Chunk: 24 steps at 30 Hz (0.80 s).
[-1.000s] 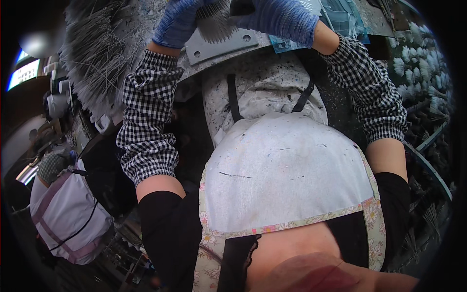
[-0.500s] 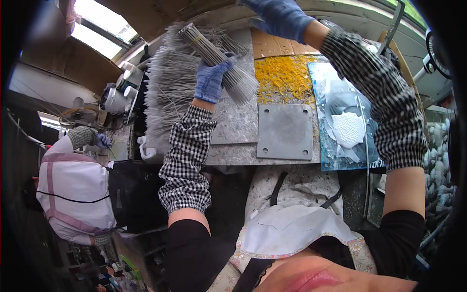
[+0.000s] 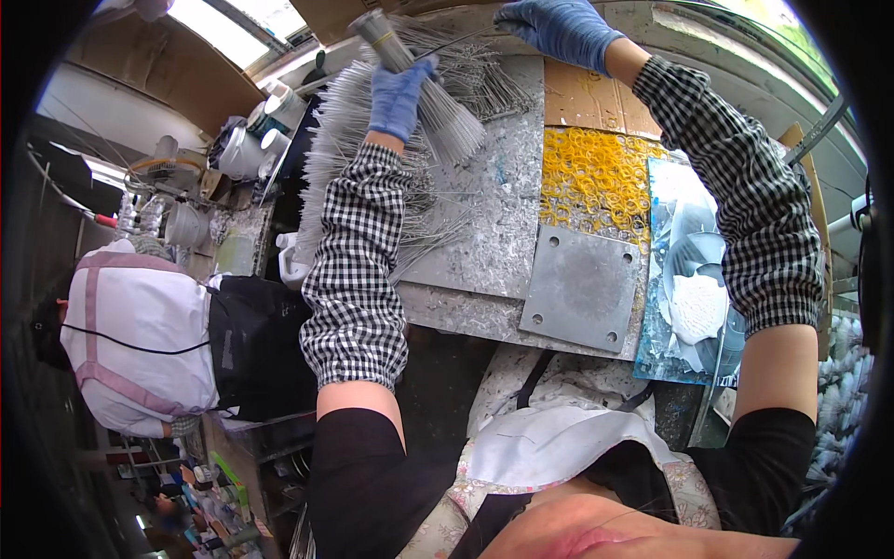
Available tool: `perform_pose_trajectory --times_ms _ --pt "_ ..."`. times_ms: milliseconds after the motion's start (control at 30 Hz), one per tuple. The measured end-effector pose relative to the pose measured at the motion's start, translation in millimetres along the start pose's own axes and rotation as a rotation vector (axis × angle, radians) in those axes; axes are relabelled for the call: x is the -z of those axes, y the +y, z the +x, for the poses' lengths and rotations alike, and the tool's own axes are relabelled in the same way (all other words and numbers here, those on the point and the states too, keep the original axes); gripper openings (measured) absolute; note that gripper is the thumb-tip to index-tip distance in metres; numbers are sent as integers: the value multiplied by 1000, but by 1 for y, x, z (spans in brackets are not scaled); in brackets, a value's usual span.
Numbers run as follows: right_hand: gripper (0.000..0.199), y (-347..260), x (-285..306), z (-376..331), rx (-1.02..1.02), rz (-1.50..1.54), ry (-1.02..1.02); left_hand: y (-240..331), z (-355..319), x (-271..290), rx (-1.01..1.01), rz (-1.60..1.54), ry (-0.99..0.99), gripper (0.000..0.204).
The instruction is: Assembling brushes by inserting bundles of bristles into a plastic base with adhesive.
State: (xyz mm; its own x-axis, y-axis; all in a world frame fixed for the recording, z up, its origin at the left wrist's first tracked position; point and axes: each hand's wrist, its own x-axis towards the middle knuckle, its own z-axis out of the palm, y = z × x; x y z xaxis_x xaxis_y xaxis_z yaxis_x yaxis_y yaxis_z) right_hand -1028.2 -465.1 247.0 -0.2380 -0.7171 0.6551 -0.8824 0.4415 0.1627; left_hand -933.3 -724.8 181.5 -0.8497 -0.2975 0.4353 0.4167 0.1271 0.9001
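My left hand (image 3: pixel 399 95), in a blue glove, grips a thick bundle of thin grey metal wires (image 3: pixel 438 112) held slanted over the workbench, its bound end up at the far side. My right hand (image 3: pixel 559 28), also blue-gloved, is at the far edge of the bench, its fingers on a few loose wires that stick out from the spread pile (image 3: pixel 372 158). Both forearms wear black-and-white checked sleeves.
A grey square metal plate (image 3: pixel 582 289) with corner holes lies on the speckled bench (image 3: pixel 494 233). Beyond it is a heap of yellow rubber bands (image 3: pixel 596 177). A clear bag with white items (image 3: pixel 694 298) lies right. A person in white and pink (image 3: pixel 140 335) is at the left.
The view has tilted up from my apron to the bench. My left hand has raised the wire bundle farther from me, and my right hand stays at the bench's far edge.
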Motion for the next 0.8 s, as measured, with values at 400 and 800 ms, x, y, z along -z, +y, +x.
perform_pose_trajectory --times_ms 400,800 --pt "21 1 10 2 -79 217 221 3 -12 -58 -61 46 118 30" --pt "42 35 22 8 -532 46 298 -59 97 -186 -412 94 -476 64"
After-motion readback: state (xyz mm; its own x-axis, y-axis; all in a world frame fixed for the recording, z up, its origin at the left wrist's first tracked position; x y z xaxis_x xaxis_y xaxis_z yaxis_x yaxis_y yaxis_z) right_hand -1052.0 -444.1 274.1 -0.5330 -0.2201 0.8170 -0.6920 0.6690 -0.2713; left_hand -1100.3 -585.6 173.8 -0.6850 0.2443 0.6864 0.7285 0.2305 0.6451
